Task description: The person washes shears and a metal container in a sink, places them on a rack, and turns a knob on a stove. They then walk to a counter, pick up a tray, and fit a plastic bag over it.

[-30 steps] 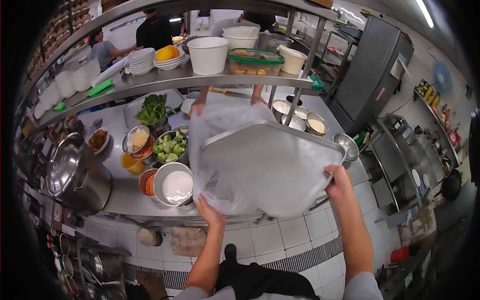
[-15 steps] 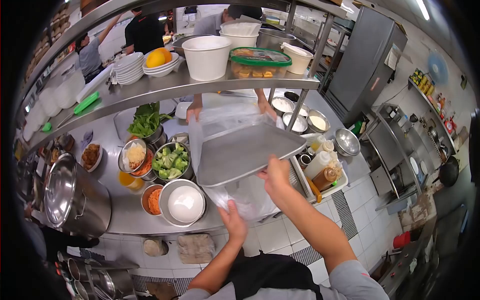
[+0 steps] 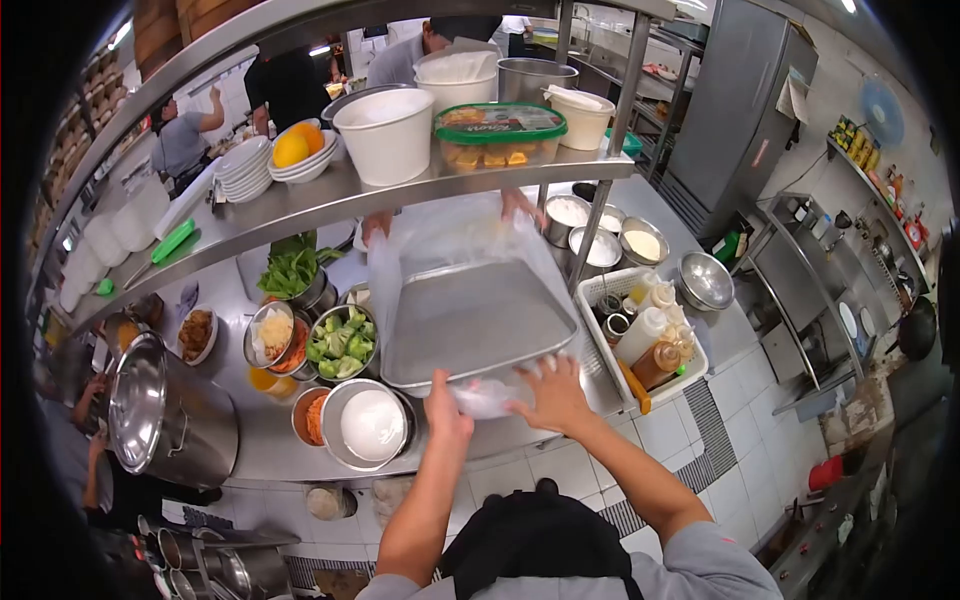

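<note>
A flat grey metal tray (image 3: 475, 320) lies on the steel table with clear plastic film (image 3: 440, 235) behind it and at its sides. My left hand (image 3: 447, 410) is at the tray's near edge, its fingers closed on the bunched film there. Spread over the near right edge of the tray and film is my right hand (image 3: 555, 393), fingers apart. Across the table, under the shelf, a co-worker's two hands (image 3: 376, 227) hold the far end of the film.
Left of the tray stand a bowl of broccoli (image 3: 342, 343), a pot with white contents (image 3: 368, 424) and a large steel pot (image 3: 175, 410). A bottle basket (image 3: 697, 366) is at the right. The steel shelf (image 3: 400, 187) crosses above the table.
The tray has gone from raised and tilted to lying flat. My right hand has let go of its edge and opened. The view has shifted slightly.
</note>
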A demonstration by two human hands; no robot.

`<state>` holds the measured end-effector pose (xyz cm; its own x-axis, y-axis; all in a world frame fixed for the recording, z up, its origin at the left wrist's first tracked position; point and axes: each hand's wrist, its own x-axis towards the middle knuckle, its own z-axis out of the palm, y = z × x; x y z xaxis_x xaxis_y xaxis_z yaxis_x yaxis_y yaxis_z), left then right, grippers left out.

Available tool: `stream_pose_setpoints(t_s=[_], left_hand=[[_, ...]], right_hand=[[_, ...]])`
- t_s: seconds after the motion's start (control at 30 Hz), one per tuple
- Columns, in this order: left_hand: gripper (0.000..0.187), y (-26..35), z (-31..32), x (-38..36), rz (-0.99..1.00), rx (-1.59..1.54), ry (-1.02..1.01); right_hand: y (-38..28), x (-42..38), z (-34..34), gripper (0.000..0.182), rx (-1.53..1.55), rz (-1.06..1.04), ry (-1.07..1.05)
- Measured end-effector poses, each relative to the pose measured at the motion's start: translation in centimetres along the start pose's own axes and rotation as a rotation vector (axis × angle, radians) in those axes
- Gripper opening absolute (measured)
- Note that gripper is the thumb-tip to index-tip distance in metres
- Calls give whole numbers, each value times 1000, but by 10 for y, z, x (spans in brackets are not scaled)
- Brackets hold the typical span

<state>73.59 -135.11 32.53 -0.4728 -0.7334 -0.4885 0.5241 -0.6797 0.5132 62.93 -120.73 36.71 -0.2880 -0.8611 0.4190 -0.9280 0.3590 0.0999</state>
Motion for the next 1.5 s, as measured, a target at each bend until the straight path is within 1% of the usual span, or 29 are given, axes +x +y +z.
stream_pose_setpoints(t_s=[0.03,0.1,0.17,0.2,0.23,0.3,0.33,0.4,0.43,0.47,0.5,0.6,0.63,0.67,0.7,0.77,0.83,0.87,0.93,0.97,1.0,1.07,1.13,1.2,1.23,1.3,1.33,1.4,1.5], left_hand=[[39,-4,5,-3,24,74,35],[41,-5,12,-4,26,150,33],[42,8,19,-4,39,216,29],[45,24,22,-10,-63,159,-59],[48,35,24,-18,-165,100,-144],[47,40,30,-38,-131,127,-105],[46,38,25,-47,-115,161,-63],[46,31,8,-53,-152,115,4],[46,30,3,-62,-138,117,25],[46,27,1,-65,-118,111,42],[38,26,-5,-67,-49,246,18],[27,35,3,-68,42,414,73],[21,41,19,-82,164,412,70],[17,51,43,-93,270,471,-33],[15,51,41,-60,243,397,-16],[13,40,25,-53,216,300,55],[7,51,69,-52,436,239,-63],[7,49,68,-61,422,237,-42],[4,55,70,-70,437,266,-200],[3,46,69,-70,306,219,-160],[4,41,61,-66,359,222,-119],[5,44,42,-74,400,172,-86],[6,32,30,-82,304,105,-16],[7,23,23,-87,222,27,41],[7,20,20,-90,179,-8,31],[6,16,19,-101,105,-31,18],[6,12,17,-103,109,-33,20],[4,3,11,-109,133,49,-119],[2,0,10,-113,148,24,-12]], right_hand=[[12,-9,18,59,1,-1,4],[25,-26,59,48,537,20,-419],[48,-13,48,40,428,-9,-465],[60,0,29,33,306,-43,-514],[68,8,2,33,318,-49,-517],[87,24,-48,22,282,-63,-329],[94,25,-51,22,294,-64,-332],[104,21,-53,16,201,-75,-547],[108,18,-57,16,201,-79,-542],[112,16,-62,14,235,-118,-387],[114,14,-63,14,281,-154,-241],[118,12,-40,15,275,-212,-368],[122,20,-43,15,270,-209,-346],[122,27,-53,15,330,-170,-207],[116,21,-58,15,405,-135,-102],[112,10,-32,13,392,-132,-200],[118,35,-47,10,353,-168,-189],[117,25,-44,10,358,-170,-213],[116,24,-27,13,353,-128,-427],[114,22,-20,21,232,-139,-609],[115,25,-31,21,227,-146,-586],[118,18,-57,29,533,-256,-478],[125,29,-57,36,622,-322,-490],[111,48,-53,37,620,14,-795],[103,50,-31,37,621,11,-800],[84,53,42,29,368,-96,-458],[69,57,56,29,369,-102,-457],[37,56,76,18,485,-435,-381],[10,35,96,27,426,-506,-422]])
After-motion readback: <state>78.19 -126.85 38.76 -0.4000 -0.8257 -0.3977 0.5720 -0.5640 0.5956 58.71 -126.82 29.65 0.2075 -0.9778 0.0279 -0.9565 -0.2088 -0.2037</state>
